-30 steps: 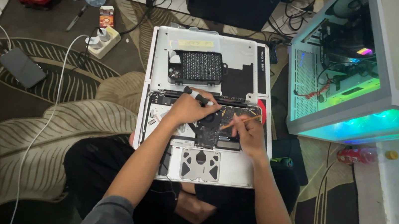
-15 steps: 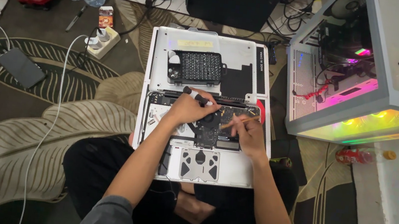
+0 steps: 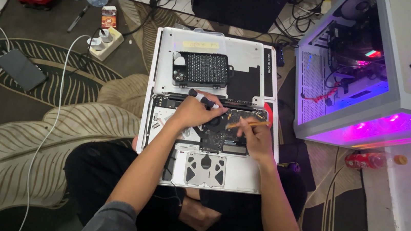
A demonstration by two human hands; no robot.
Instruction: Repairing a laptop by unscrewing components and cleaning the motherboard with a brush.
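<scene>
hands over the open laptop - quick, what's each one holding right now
Left hand: closed around a black-handled screwdriver, over the opened laptop.
Right hand: closed on a thin orange tool, tip toward the board.

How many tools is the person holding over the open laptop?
2. A black-handled screwdriver in the left hand, over the open laptop's circuit board, and a thin orange stick tool in the right hand. More may lie hidden beneath the hands.
</scene>
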